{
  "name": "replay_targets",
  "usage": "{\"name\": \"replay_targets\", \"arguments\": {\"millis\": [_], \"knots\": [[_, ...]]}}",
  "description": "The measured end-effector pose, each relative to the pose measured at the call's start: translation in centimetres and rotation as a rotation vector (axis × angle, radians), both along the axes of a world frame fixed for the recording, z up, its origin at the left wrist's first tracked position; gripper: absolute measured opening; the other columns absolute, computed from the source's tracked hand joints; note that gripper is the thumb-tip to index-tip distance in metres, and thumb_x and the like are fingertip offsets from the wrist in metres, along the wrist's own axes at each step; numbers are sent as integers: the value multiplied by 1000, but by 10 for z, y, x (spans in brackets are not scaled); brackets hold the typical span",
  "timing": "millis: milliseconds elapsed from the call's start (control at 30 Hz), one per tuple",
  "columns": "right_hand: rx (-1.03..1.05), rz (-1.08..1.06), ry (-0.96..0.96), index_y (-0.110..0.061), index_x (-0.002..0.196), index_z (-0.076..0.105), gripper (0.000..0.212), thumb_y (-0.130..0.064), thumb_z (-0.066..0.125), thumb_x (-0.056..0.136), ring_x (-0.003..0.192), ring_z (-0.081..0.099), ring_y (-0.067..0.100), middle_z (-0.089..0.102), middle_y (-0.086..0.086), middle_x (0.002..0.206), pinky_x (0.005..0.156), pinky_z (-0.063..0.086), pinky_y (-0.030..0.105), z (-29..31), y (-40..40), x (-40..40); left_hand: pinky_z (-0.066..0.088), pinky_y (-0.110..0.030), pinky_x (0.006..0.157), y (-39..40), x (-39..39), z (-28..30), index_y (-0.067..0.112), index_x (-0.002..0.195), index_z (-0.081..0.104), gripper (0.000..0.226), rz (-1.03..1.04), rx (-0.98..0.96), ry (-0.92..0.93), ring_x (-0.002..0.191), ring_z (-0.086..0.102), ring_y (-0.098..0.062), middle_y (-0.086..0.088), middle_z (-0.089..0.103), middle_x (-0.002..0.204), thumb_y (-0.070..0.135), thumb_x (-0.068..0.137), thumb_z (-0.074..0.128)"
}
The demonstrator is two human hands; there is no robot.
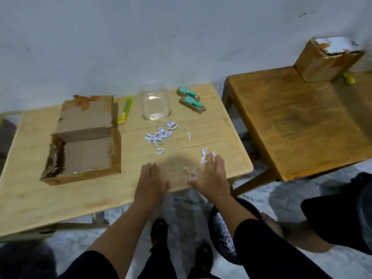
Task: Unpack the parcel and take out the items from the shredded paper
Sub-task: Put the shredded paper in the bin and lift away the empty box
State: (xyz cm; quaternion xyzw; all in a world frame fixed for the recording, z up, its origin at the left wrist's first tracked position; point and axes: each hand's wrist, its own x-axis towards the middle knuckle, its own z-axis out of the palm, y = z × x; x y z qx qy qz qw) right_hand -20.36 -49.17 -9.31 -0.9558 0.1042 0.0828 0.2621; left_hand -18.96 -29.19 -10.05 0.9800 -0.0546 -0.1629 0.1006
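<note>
An opened cardboard parcel lies on the left of the light wooden table, flaps spread, its inside showing bare cardboard. White shredded paper is strewn across the table's middle, with a few strips at the front edge. A clear glass container and two teal items on brown card lie at the back. My left hand and my right hand rest flat at the table's front edge, fingers apart, holding nothing; the right one touches some strips.
A yellow-green box cutter lies between the parcel and the glass container. A darker wooden table on the right carries a second cardboard box and another green cutter. A dark bag with paper shreds sits on the floor.
</note>
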Motion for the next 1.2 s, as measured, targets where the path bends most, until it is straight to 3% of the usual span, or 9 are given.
{"name": "replay_targets", "arguments": {"millis": [100, 200, 367, 567, 700, 767, 867, 1067, 1200], "knots": [[22, -54, 38, -20, 146, 2, 120, -60, 74, 59, 143, 2, 37, 5, 24, 154, 115, 16, 46, -8, 11, 20, 40, -56, 97, 17, 18, -17, -16, 123, 42, 82, 23, -34, -21, 115, 46, -53, -39, 48, 123, 53, 77, 39], [78, -80, -13, -24, 147, -1, 113, -59, 71, 66, 145, -8, 28, -2, 15, 157, 118, 12, 44, -17, 12, 46, 27, -50, 108, 20, 48, -25, -10, 135, 29, 86, 43, -136, -61, 133, 29, -45, -31, 34, 141, 55, 81, 45], [141, 14, -80, -28, 147, 4, 112, -52, 76, 64, 146, -4, 20, 2, 5, 158, 119, 11, 43, -21, 19, 97, 15, -44, 113, 27, 102, -37, 4, 143, 19, 81, -46, -245, -148, 141, 17, -30, -15, 26, 151, 56, 82, 23], [144, 271, -71, -36, 145, 11, 113, -57, 78, 57, 145, 5, 19, 5, 0, 158, 116, 18, 50, -27, 47, 154, 12, -45, 113, 34, 136, -44, 18, 143, 25, 65, -176, -304, -174, 142, 16, -20, -1, 29, 152, 46, 87, 10], [81, 396, -127, -34, 145, 20, 95, -56, 69, 67, 144, 14, 17, 19, -3, 155, 115, 13, 51, -33, 72, 173, 3, -38, 112, 38, 140, -46, 22, 141, 31, 63, -217, -393, -138, 142, 14, -18, 4, 30, 151, 45, 89, 6], [63, 391, -149, -31, 143, 30, 81, -56, 58, 71, 141, 21, 19, 33, -1, 148, 113, 13, 50, -34, 84, 175, 5, -38, 113, 40, 143, -45, 23, 141, 31, 57, -169, -523, -74, 142, 15, -16, 3, 33, 150, 43, 92, 11], [57, 363, -279, -21, 126, 56, 57, -45, 54, 75, 120, 43, 26, 56, 9, 123, 100, 36, 43, -40, 96, 173, 27, -47, 107, 48, 147, -47, 20, 134, 39, 44, -104, -684, -51, 131, 36, -20, -2, 45, 139, 35, 94, 24], [-2, 224, -370, -6, 85, 65, 25, -26, 51, 82, 84, 40, 20, 58, 12, 86, 69, 35, 24, -51, 106, 144, 28, -44, 110, 63, 131, -45, 8, 134, 41, 49, -80, -619, -130, 131, 38, -28, -14, 47, 137, 31, 92, 27], [18, 136, -340, -10, 87, 64, 21, -23, 48, 84, 76, 52, 25, 59, 10, 80, 64, 37, 25, -48, 95, 124, 33, -48, 107, 62, 122, -46, 6, 135, 40, 51, -156, -441, -175, 133, 36, -28, -13, 46, 140, 30, 91, 30]]}}
